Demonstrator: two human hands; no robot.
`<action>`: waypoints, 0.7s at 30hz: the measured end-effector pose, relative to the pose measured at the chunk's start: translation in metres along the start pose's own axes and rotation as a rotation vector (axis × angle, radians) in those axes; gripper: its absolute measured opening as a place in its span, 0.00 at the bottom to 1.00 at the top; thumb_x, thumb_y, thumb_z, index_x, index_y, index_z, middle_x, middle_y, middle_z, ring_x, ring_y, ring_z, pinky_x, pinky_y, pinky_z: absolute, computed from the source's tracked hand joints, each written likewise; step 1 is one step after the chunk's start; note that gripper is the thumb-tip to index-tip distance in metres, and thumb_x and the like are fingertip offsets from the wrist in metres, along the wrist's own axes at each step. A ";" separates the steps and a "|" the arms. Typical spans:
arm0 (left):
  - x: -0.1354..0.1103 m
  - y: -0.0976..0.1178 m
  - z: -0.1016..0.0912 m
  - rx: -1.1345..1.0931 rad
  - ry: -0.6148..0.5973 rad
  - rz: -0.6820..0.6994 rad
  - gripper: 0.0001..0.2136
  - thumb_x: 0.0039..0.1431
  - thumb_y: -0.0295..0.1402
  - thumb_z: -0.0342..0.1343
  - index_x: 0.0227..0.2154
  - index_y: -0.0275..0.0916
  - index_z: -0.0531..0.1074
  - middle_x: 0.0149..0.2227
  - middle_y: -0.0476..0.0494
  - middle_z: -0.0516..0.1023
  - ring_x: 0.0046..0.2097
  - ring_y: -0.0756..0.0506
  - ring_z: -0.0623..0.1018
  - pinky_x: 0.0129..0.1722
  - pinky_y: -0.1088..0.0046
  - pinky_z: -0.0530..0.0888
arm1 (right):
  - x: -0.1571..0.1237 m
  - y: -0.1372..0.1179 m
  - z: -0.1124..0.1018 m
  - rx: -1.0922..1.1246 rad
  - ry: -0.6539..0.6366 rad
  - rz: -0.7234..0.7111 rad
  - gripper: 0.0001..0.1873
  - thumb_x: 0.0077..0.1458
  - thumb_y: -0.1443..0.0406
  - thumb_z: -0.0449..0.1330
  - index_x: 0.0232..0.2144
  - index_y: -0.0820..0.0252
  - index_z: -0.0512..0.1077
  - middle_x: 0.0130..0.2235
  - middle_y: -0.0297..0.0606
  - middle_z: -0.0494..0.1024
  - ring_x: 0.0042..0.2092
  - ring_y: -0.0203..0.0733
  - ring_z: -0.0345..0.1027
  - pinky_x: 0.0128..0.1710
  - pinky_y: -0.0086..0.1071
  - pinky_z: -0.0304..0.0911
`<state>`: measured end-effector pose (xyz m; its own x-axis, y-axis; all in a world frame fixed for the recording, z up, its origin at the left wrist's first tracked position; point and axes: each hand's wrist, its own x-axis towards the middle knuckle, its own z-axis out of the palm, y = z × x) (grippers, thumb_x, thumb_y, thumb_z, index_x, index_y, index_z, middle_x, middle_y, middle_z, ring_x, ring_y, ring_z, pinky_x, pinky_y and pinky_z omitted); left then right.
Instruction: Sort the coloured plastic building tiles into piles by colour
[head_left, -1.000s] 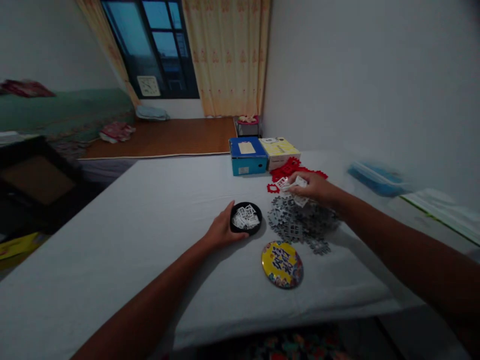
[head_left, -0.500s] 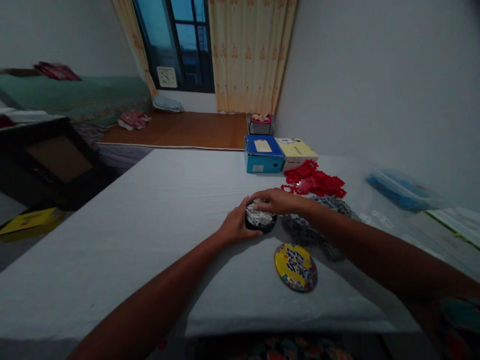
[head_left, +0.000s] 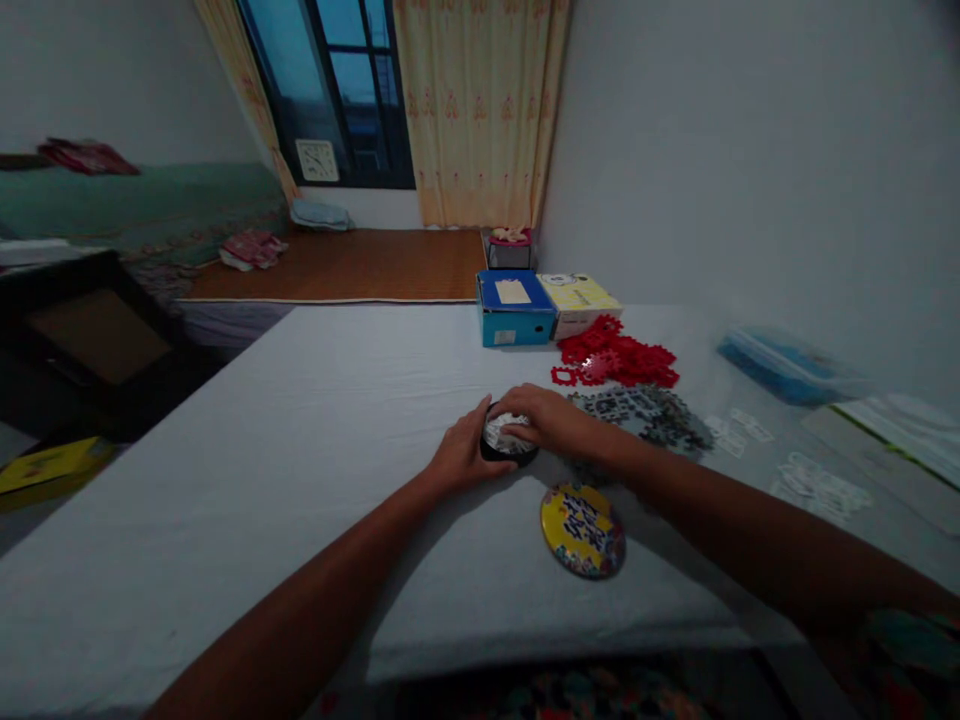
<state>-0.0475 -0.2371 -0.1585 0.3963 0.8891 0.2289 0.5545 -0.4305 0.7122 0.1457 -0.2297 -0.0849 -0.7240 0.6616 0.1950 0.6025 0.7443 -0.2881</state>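
Note:
A small round black tin (head_left: 489, 452) stands on the white-covered table (head_left: 300, 450). My left hand (head_left: 459, 455) is wrapped round its left side. My right hand (head_left: 541, 416) lies over the top of the tin, fingers and thumb closed on white cut-out pieces (head_left: 498, 431) that sit in it. Most of the tin's contents are hidden under that hand. The tin's round yellow patterned lid (head_left: 583, 516) lies flat just in front and to the right. A heap of grey cut-out pieces (head_left: 646, 415) lies right behind my right wrist.
Red cut-out pieces (head_left: 616, 356) lie behind the grey heap, with a blue box (head_left: 514, 307) and a yellow box (head_left: 579, 296) at the far edge. More white pieces (head_left: 817, 482) and a clear blue container (head_left: 787, 365) are on the right. A bed stands beyond the table.
My right hand carried white pieces from above the grey heap leftward to the tin and now rests on it. My left hand has stayed on the tin.

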 end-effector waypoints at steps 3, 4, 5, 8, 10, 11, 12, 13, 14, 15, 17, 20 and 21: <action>0.000 0.001 0.000 0.027 -0.010 -0.028 0.53 0.40 0.41 0.69 0.68 0.32 0.49 0.64 0.26 0.63 0.63 0.30 0.66 0.61 0.50 0.64 | -0.007 -0.003 0.002 0.002 -0.009 -0.082 0.08 0.60 0.67 0.60 0.41 0.59 0.77 0.42 0.42 0.80 0.47 0.46 0.69 0.52 0.43 0.62; -0.001 0.001 -0.001 0.032 -0.006 -0.028 0.53 0.40 0.42 0.68 0.68 0.32 0.49 0.64 0.26 0.63 0.63 0.30 0.66 0.61 0.50 0.64 | -0.014 -0.001 -0.002 0.008 0.047 -0.059 0.09 0.61 0.66 0.59 0.42 0.58 0.77 0.44 0.42 0.80 0.49 0.46 0.69 0.54 0.44 0.62; -0.001 0.000 -0.001 0.036 0.000 -0.023 0.52 0.40 0.42 0.68 0.67 0.32 0.50 0.65 0.26 0.63 0.64 0.31 0.66 0.62 0.51 0.63 | -0.024 0.004 -0.008 0.015 0.134 -0.019 0.11 0.62 0.63 0.58 0.45 0.57 0.76 0.47 0.43 0.79 0.51 0.46 0.68 0.55 0.45 0.61; 0.000 -0.005 -0.003 0.060 0.006 -0.023 0.50 0.43 0.44 0.67 0.67 0.33 0.51 0.66 0.28 0.61 0.65 0.32 0.63 0.64 0.52 0.61 | -0.078 0.037 -0.038 -0.002 0.418 0.172 0.16 0.65 0.58 0.54 0.52 0.53 0.72 0.56 0.40 0.74 0.58 0.45 0.64 0.59 0.47 0.59; 0.002 -0.009 -0.004 0.080 -0.006 -0.042 0.50 0.44 0.45 0.65 0.68 0.34 0.50 0.66 0.28 0.60 0.65 0.32 0.63 0.64 0.52 0.62 | -0.138 0.071 -0.058 -0.069 0.535 0.370 0.19 0.65 0.55 0.51 0.53 0.52 0.71 0.56 0.41 0.74 0.58 0.47 0.66 0.59 0.49 0.60; 0.004 -0.011 -0.004 0.091 -0.008 -0.045 0.50 0.44 0.46 0.65 0.68 0.33 0.50 0.66 0.28 0.60 0.66 0.32 0.63 0.64 0.51 0.61 | -0.174 0.089 -0.065 -0.120 0.569 0.496 0.22 0.65 0.52 0.50 0.54 0.54 0.71 0.55 0.43 0.75 0.57 0.49 0.66 0.59 0.50 0.60; 0.005 -0.013 -0.005 0.102 -0.009 -0.048 0.49 0.45 0.46 0.64 0.68 0.33 0.50 0.66 0.27 0.60 0.66 0.31 0.63 0.64 0.51 0.61 | -0.213 0.107 -0.069 -0.183 0.586 0.633 0.25 0.64 0.50 0.50 0.55 0.56 0.70 0.55 0.46 0.75 0.57 0.53 0.67 0.58 0.52 0.60; 0.006 -0.015 -0.005 0.111 -0.008 -0.050 0.50 0.45 0.47 0.64 0.67 0.33 0.50 0.66 0.27 0.61 0.65 0.31 0.63 0.63 0.50 0.62 | -0.252 0.123 -0.070 -0.237 0.563 0.759 0.30 0.61 0.46 0.52 0.56 0.58 0.70 0.56 0.50 0.74 0.58 0.57 0.66 0.58 0.54 0.60; 0.007 -0.016 -0.005 0.118 -0.008 -0.051 0.50 0.44 0.48 0.64 0.67 0.32 0.50 0.66 0.27 0.61 0.65 0.31 0.63 0.63 0.50 0.62 | -0.289 0.137 -0.067 -0.269 0.488 0.856 0.37 0.55 0.43 0.55 0.58 0.61 0.68 0.58 0.54 0.71 0.59 0.61 0.64 0.59 0.56 0.59; 0.007 -0.016 -0.006 0.125 -0.007 -0.054 0.50 0.44 0.48 0.64 0.67 0.32 0.50 0.65 0.27 0.62 0.65 0.31 0.64 0.63 0.50 0.63 | -0.322 0.149 -0.062 -0.279 0.397 0.921 0.46 0.48 0.40 0.60 0.60 0.64 0.66 0.60 0.57 0.68 0.61 0.65 0.61 0.59 0.57 0.58; 0.008 -0.017 -0.007 0.138 -0.008 -0.063 0.51 0.44 0.49 0.64 0.67 0.31 0.50 0.65 0.26 0.63 0.65 0.31 0.64 0.62 0.51 0.64 | -0.370 0.166 -0.045 -0.266 0.247 1.003 0.59 0.38 0.37 0.64 0.64 0.66 0.60 0.63 0.60 0.63 0.63 0.69 0.57 0.61 0.58 0.56; 0.009 -0.016 -0.009 0.153 -0.001 -0.079 0.50 0.43 0.48 0.65 0.66 0.32 0.52 0.64 0.26 0.64 0.63 0.30 0.67 0.61 0.49 0.66 | -0.391 0.179 -0.022 -0.237 0.207 1.019 0.63 0.39 0.35 0.62 0.68 0.64 0.52 0.67 0.58 0.57 0.67 0.66 0.50 0.63 0.56 0.52; 0.009 -0.015 -0.010 0.154 0.003 -0.083 0.50 0.43 0.47 0.66 0.66 0.33 0.52 0.64 0.27 0.64 0.62 0.29 0.68 0.60 0.49 0.67 | -0.386 0.183 -0.018 -0.228 0.226 0.995 0.61 0.42 0.35 0.60 0.69 0.63 0.50 0.67 0.58 0.54 0.68 0.64 0.48 0.64 0.55 0.50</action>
<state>-0.0596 -0.2211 -0.1609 0.3423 0.9230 0.1761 0.6906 -0.3742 0.6189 0.5415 -0.3475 -0.1963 0.1989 0.9693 0.1446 0.9582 -0.1615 -0.2360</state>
